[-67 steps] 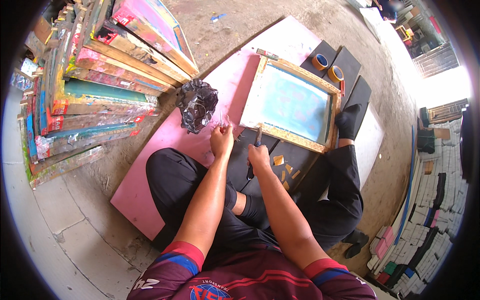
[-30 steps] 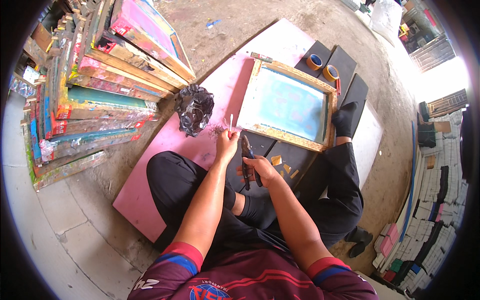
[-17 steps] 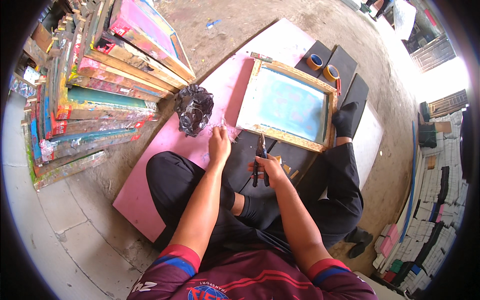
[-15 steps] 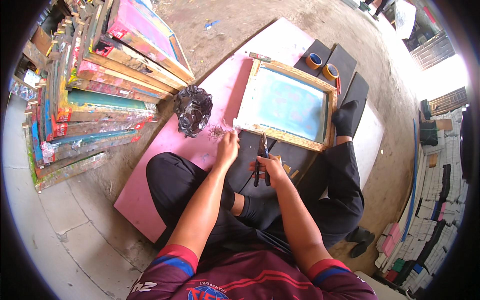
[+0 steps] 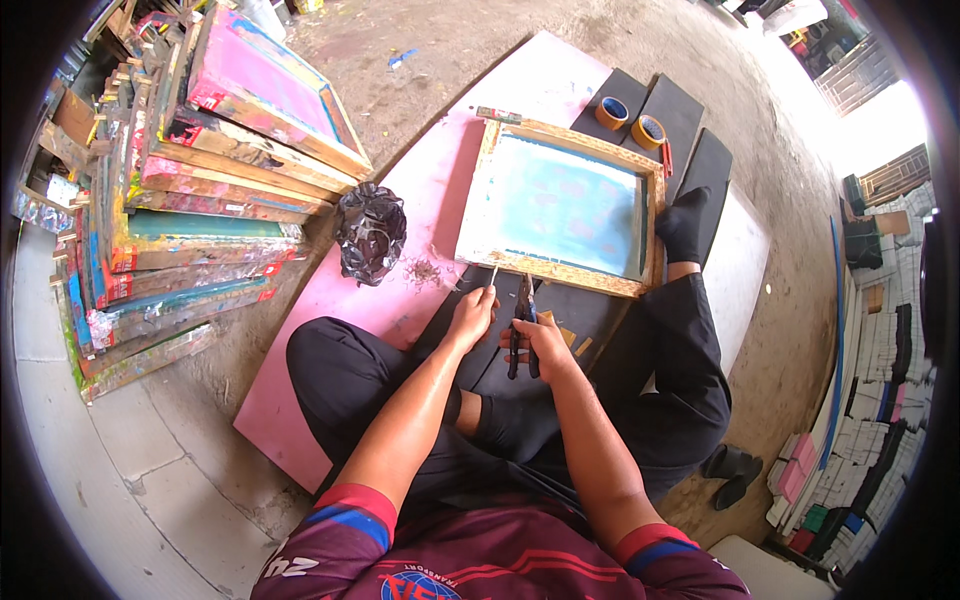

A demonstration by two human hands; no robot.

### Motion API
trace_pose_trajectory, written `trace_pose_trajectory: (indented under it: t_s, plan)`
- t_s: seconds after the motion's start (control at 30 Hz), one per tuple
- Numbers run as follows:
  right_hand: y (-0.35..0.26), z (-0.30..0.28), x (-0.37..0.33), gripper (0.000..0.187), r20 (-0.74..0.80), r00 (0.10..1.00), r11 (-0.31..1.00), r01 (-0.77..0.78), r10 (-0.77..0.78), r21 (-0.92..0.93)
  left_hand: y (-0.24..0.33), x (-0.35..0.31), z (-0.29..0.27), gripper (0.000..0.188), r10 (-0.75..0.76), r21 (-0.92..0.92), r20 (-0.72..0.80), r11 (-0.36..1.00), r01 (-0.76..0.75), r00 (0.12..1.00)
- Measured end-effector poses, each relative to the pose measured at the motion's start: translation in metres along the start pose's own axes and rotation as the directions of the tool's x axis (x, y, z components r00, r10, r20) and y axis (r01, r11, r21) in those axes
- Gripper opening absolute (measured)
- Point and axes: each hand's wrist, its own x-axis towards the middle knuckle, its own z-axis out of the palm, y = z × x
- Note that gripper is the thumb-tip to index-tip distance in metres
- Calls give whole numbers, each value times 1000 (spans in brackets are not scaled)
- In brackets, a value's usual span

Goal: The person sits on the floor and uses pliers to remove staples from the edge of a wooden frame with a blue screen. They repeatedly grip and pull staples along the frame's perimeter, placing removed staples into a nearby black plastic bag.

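My left hand [image 5: 472,316] is closed around a thin, pale, pointed tool [image 5: 494,276] whose kind I cannot make out. The tip reaches the near edge of a wooden screen-printing frame [image 5: 572,273] with pale blue mesh. Black-handled pliers [image 5: 526,295] are in my right hand [image 5: 543,346], jaws pointing away from me towards the same edge. The frame lies tilted across black boards and a pink board. Left of it, beside my left hand, are a small heap of thin brownish scraps [image 5: 424,272] and a crumpled black plastic bag [image 5: 371,236].
Stacked paint-stained screen frames [image 5: 215,190] stand at the left. Two tape rolls [image 5: 648,131] and a red item [image 5: 667,158] lie beyond the frame on the black boards [image 5: 675,105]. The pink board [image 5: 285,400] runs under my legs. White stacked material [image 5: 870,400] is at the right.
My left hand has moved right, bringing its thin tool from the frame's near left corner along the near edge, closer to the pliers. My right hand still holds the pliers.
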Motion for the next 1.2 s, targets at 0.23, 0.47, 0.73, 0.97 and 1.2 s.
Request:
trace_pose_trajectory:
  t_s: [0.23, 0.47, 0.73, 0.97, 1.2]
  plan:
    - [4, -4, 2, 29, -25, 1000, 999, -7, 8, 40, 2, 7, 14, 46, 12, -30, -24, 999, -13, 1000]
    - [5, 0, 2, 28, -31, 999, 1000, -9, 9, 17, -4, 14, 16, 45, 4, -188, -18, 982, -7, 1000]
    - [6, 12, 9, 24, -42, 998, 996, 48, -51, -77, -9, 20, 16, 44, 8, -266, -3, 964, -9, 1000]
    - [6, 19, 16, 21, -7, 996, 979, 87, -90, -186, -25, 28, 19, 43, 100, -301, -29, 948, -104, 995]
    - [0, 19, 13, 21, -21, 996, 973, 82, -89, -217, -12, 20, 17, 41, 6, -361, 22, 933, 2, 1000]
